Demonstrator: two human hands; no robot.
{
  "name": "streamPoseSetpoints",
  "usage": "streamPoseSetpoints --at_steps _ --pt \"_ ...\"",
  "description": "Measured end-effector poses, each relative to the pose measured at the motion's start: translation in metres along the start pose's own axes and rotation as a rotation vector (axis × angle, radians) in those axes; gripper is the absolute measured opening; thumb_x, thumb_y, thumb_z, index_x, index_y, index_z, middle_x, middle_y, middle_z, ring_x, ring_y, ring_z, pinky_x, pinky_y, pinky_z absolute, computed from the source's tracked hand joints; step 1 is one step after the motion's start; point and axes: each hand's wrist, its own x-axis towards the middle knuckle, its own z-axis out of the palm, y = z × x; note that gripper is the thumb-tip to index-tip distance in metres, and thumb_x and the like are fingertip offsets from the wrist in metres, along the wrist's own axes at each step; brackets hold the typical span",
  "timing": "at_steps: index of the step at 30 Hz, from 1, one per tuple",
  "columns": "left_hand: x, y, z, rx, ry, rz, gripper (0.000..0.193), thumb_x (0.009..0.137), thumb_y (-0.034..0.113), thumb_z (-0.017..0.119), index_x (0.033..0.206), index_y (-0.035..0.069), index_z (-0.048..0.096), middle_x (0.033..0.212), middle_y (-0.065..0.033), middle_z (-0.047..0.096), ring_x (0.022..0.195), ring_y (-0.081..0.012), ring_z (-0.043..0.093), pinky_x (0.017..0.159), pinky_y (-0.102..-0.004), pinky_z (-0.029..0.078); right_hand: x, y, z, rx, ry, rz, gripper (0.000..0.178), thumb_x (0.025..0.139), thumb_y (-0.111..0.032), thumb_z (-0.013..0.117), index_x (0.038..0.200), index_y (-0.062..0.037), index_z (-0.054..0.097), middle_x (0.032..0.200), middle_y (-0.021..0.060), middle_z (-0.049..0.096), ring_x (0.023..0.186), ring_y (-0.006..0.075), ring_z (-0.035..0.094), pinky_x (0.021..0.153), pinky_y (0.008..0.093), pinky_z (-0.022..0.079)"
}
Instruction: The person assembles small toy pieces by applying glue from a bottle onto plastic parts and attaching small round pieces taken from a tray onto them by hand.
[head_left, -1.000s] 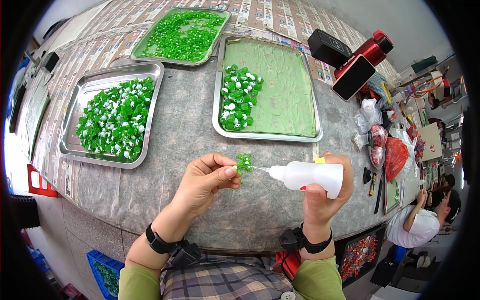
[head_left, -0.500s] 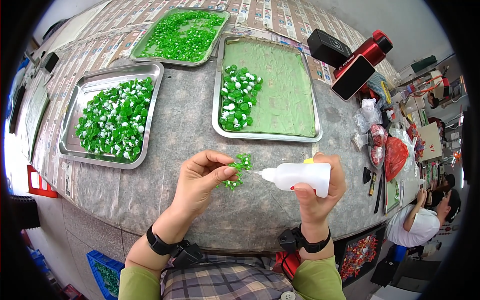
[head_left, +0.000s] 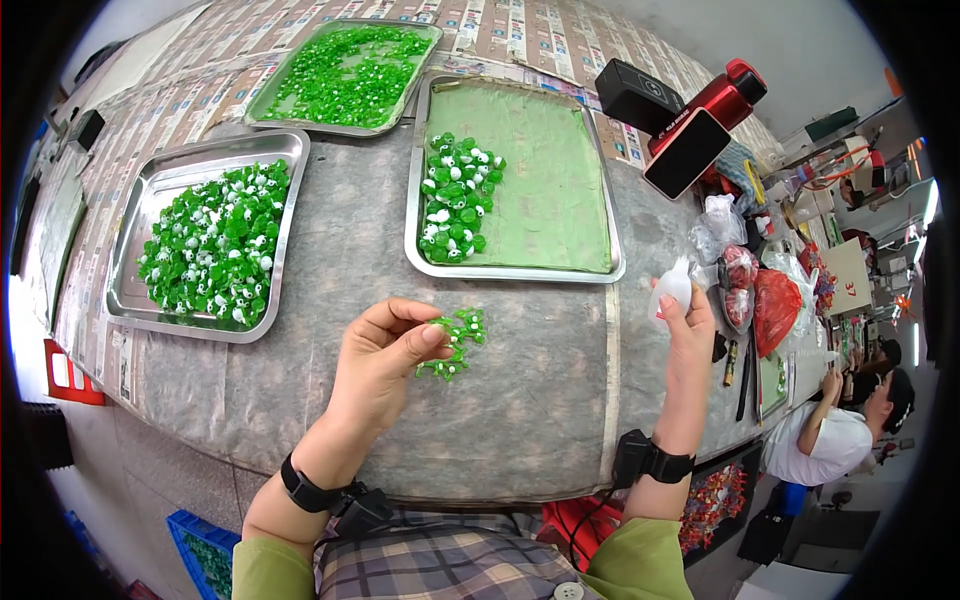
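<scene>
Between fingertips (head_left: 430, 337) of the left hand (head_left: 375, 365), pinches a small green piece (head_left: 452, 326).
With the right hand (head_left: 690, 328), grips a white squeeze bottle (head_left: 672, 287), nearly upright.

Bright, even light on the table (head_left: 530, 430); strip lights (head_left: 931, 203) glow to its right, white glare to its left; its edges bow.

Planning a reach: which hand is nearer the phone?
Right. In the picture, the right hand is below the phone; the left hand is farther, below and well left.
</scene>
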Motion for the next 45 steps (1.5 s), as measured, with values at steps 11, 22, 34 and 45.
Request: streamPoseSetpoints --at_steps 11,22,34,45 --pt "0.001 -0.001 0.0 -0.002 0.017 -0.026 0.011 0.075 0.005 0.057 0.086 0.002 0.054 0.076 -0.0049 0.057 0.068 -0.0112 0.056 0.064 -0.0253 0.049 -0.009 -0.03 0.009 -0.852 0.525 -0.704 0.033 0.067 -0.006 0.063 0.096 -0.0003 0.049 0.095 0.0087 0.053 0.083 0.0148 0.051 0.067 0.0243 0.039" --pt "0.002 0.001 -0.003 -0.031 0.016 -0.036 0.012 0.076 0.006 0.057 0.087 0.002 0.054 0.076 -0.0052 0.057 0.068 -0.0112 0.056 0.063 -0.0251 0.049 0.061 0.009 0.143 -0.506 -0.65 -0.099 0.035 0.057 -0.023 0.072 0.079 0.0002 0.057 0.059 0.0034 0.052 0.052 0.01 0.048 0.049 0.023 0.037" --pt "0.001 0.004 -0.005 -0.068 -0.043 -0.066 0.012 0.076 0.007 0.056 0.087 0.002 0.054 0.078 -0.0056 0.058 0.07 -0.0117 0.056 0.064 -0.0258 0.049 0.03 -0.023 0.133 0.05 -0.744 0.095 0.021 0.07 -0.004 0.062 0.089 -0.0002 0.053 0.079 0.0003 0.055 0.07 0.0064 0.052 0.063 0.0193 0.041" --pt "-0.001 -0.005 0.002 -0.043 -0.158 -0.085 0.012 0.076 0.007 0.057 0.086 0.002 0.054 0.082 -0.0075 0.059 0.072 -0.0126 0.056 0.065 -0.0247 0.048 -0.047 -0.019 0.121 0.015 -0.666 -0.06 0.021 0.074 -0.004 0.057 0.094 -0.0004 0.052 0.084 0.0066 0.06 0.08 0.0122 0.057 0.069 0.0233 0.044"
